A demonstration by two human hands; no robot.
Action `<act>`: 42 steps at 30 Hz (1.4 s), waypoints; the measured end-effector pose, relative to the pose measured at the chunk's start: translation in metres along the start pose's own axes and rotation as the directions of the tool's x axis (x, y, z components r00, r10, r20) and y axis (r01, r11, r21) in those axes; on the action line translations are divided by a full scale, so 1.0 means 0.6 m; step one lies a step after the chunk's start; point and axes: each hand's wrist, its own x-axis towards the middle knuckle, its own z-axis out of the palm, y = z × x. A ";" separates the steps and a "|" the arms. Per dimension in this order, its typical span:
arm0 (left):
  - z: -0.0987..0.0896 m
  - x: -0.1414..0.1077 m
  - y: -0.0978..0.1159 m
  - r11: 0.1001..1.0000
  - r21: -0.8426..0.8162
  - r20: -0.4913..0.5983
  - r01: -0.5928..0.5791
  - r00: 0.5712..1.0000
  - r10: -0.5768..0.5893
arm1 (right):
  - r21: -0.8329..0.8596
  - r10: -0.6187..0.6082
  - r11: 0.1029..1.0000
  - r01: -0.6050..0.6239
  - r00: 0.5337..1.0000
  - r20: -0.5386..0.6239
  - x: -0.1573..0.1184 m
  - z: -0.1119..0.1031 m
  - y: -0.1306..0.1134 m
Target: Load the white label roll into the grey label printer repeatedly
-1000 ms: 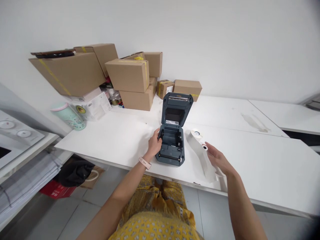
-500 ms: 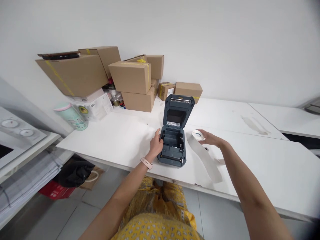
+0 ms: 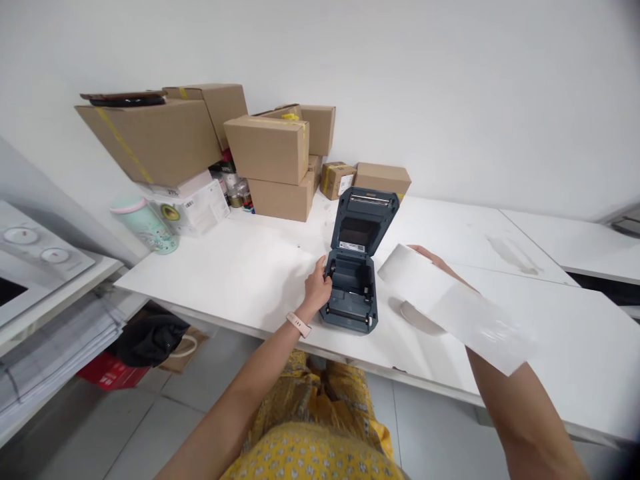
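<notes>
A dark grey-blue label printer (image 3: 350,303) stands on the white table with its lid (image 3: 367,217) raised, and its inner compartment shows no roll. My left hand (image 3: 317,290) grips the printer's left edge, thumb over the rim. To the right of the printer, my right hand (image 3: 429,255) holds a roll of white label paper (image 3: 400,263) above the table. Most of those fingers are hidden behind the paper. A loose strip (image 3: 465,317) trails from the roll across my right forearm. Under it, a curved white piece (image 3: 420,319) shows; I cannot tell if it belongs to the same paper.
Cardboard boxes (image 3: 267,150) are stacked at the back left, with two smaller boxes (image 3: 383,179) behind the printer. A mint-green tumbler (image 3: 150,227) and a white box (image 3: 197,210) stand at the left. A white appliance with knobs (image 3: 40,247) sits on a lower-left shelf.
My right hand has turned the roll, so its strip now swings up and right over my forearm instead of hanging towards the table's front. My left hand keeps its place on the printer.
</notes>
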 end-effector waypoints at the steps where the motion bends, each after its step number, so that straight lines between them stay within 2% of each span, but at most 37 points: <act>1: 0.000 0.000 0.000 1.000 -0.002 0.002 0.001 1.000 -0.001 | -0.008 -0.041 0.999 0.041 0.997 0.068 0.007 0.009 -0.020; 3: -0.001 0.000 -0.002 1.000 -0.007 0.008 -0.003 1.000 0.003 | -0.059 -0.094 0.992 0.110 0.969 0.231 0.035 0.031 -0.057; 5: -0.002 0.000 -0.004 1.000 -0.008 0.015 -0.010 1.000 0.010 | -0.236 -0.084 0.956 0.172 0.936 0.343 0.075 0.060 -0.088; 8: -0.003 0.002 -0.007 1.000 0.003 0.012 -0.008 1.000 0.008 | -0.544 -0.005 0.785 0.296 0.882 0.472 0.132 0.107 -0.125; 10: -0.002 0.003 -0.007 1.000 0.015 0.010 -0.004 1.000 0.004 | -0.663 0.072 0.659 0.355 0.848 0.525 0.157 0.133 -0.141; 12: -0.003 0.002 -0.007 1.000 0.019 0.015 -0.002 1.000 0.001 | -0.714 0.141 0.583 0.388 0.817 0.559 0.172 0.150 -0.148; 17: -0.004 -0.001 -0.006 1.000 -0.003 0.006 -0.012 1.000 0.012 | -0.735 0.174 0.514 0.443 0.785 0.595 0.192 0.172 -0.138; 25: -0.005 -0.003 -0.005 1.000 -0.019 0.005 0.006 1.000 -0.006 | -0.728 0.186 0.528 0.439 0.776 0.603 0.215 0.213 -0.089; 32: -0.005 -0.003 -0.004 1.000 0.004 0.004 0.001 1.000 -0.001 | -0.660 0.129 0.613 0.434 0.769 0.626 0.218 0.199 -0.057; 35: -0.005 -0.002 -0.004 1.000 0.003 0.001 0.002 1.000 -0.002 | -0.653 0.089 0.633 0.415 0.799 0.594 0.210 0.194 -0.053; 37: -0.004 -0.001 -0.006 1.000 0.001 0.001 0.004 1.000 -0.004 | -0.660 0.052 0.641 0.392 0.836 0.547 0.193 0.190 -0.054; 40: -0.002 0.000 -0.009 1.000 0.006 0.000 -0.009 1.000 0.009 | -0.672 -0.038 0.650 0.355 0.898 0.438 0.142 0.186 -0.057; 42: -0.001 0.000 -0.010 1.000 0.004 -0.009 -0.020 1.000 0.020 | -0.626 -0.143 0.697 0.349 0.924 0.355 0.094 0.192 -0.053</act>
